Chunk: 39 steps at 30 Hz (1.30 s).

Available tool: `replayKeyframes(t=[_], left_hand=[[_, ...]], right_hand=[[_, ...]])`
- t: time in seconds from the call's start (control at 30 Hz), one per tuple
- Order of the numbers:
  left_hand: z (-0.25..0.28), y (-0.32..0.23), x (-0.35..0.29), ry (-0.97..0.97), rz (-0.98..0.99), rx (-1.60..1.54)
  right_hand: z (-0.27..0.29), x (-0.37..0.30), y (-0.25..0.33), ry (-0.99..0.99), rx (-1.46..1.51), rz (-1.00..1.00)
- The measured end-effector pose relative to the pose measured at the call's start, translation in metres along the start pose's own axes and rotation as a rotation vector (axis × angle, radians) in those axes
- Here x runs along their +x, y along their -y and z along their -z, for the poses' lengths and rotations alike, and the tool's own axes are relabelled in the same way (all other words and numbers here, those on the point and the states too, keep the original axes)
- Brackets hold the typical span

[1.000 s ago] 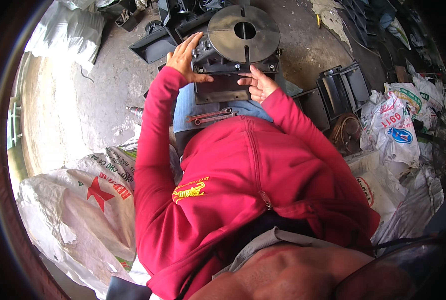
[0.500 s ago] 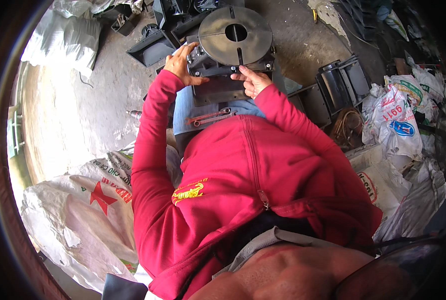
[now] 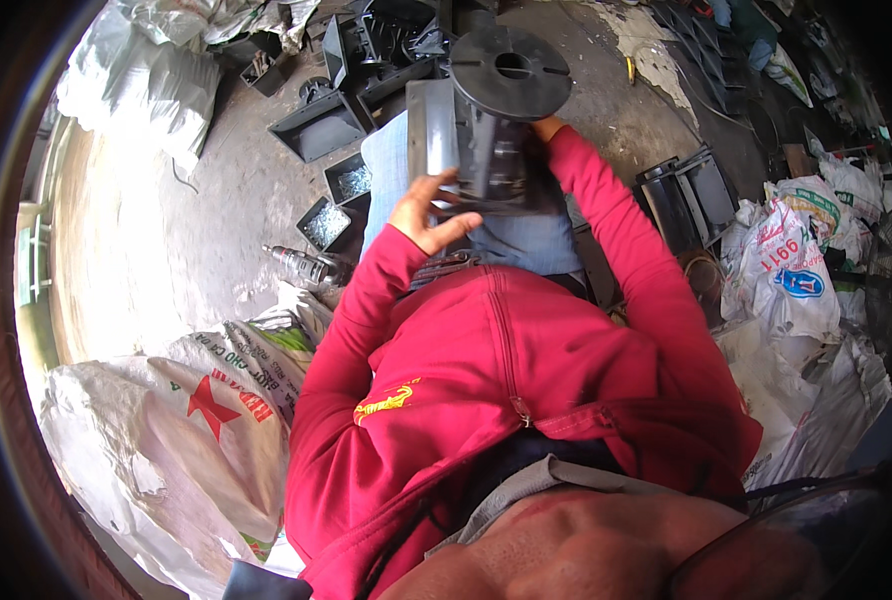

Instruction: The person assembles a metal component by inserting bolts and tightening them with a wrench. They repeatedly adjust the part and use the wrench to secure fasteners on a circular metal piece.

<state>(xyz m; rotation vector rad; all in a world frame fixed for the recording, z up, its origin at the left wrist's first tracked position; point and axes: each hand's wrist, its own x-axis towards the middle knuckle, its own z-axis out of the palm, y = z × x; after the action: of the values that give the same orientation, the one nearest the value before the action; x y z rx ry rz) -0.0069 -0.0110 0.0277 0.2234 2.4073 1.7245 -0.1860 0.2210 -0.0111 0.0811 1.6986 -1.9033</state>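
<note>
A dark metal assembly with a round slotted disc (image 3: 468,88) on top and a flat plate (image 3: 431,125) at its side rests tilted over my lap, slightly blurred. My left hand (image 3: 430,216) is at the assembly's near left corner, thumb and fingers apart; whether it touches the metal I cannot tell. Most of my right hand (image 3: 547,127) is hidden behind the assembly at its right side, below the disc, so its fingers do not show. Wrenches (image 3: 448,266) lie on my lap, partly under the near edge.
Left of my lap stand two small boxes of screws (image 3: 350,182) and a power drill (image 3: 306,264) on the floor. Dark metal housings (image 3: 318,122) lie ahead, and another housing (image 3: 688,200) is at the right. White sacks (image 3: 176,420) flank both sides.
The assembly has been turned and tipped, showing its side and underframe. My left hand has come nearer and away from the disc; my right hand has moved farther out behind the assembly.
</note>
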Motion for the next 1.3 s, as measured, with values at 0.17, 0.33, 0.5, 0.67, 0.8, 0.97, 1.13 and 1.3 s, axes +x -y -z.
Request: replayKeyframes(t=[0.17,0.33,0.5,0.67,0.8,0.97,1.13,1.3], left_hand=[[-0.042,0.004,-0.004,0.245,-0.095,-0.254],[-0.064,0.006,0.007,0.324,-0.173,-0.315],[-0.071,0.005,0.013,0.336,-0.189,-0.28],[-0.042,0.0,0.005,0.305,-0.235,-0.165],[0.059,0.002,-0.011,-0.246,-0.326,-0.01],[0.105,0.054,0.025,-0.118,-0.254,0.371],[0.098,0.039,0.045,0.098,-0.118,0.54],[0.091,0.046,0.055,0.117,-0.129,0.574]], right_hand=[[0.006,0.02,0.018,0.125,-0.088,0.008],[0.007,0.028,0.02,0.177,-0.134,0.005],[0.009,0.03,0.02,0.219,-0.151,0.008],[0.003,0.038,0.021,0.264,-0.161,0.03],[0.029,0.052,0.034,0.258,-0.247,0.141],[0.073,-0.057,0.04,0.24,-0.436,0.493],[0.032,-0.101,-0.027,0.047,-0.905,0.571],[0.008,-0.087,-0.03,-0.105,-1.12,0.655]])
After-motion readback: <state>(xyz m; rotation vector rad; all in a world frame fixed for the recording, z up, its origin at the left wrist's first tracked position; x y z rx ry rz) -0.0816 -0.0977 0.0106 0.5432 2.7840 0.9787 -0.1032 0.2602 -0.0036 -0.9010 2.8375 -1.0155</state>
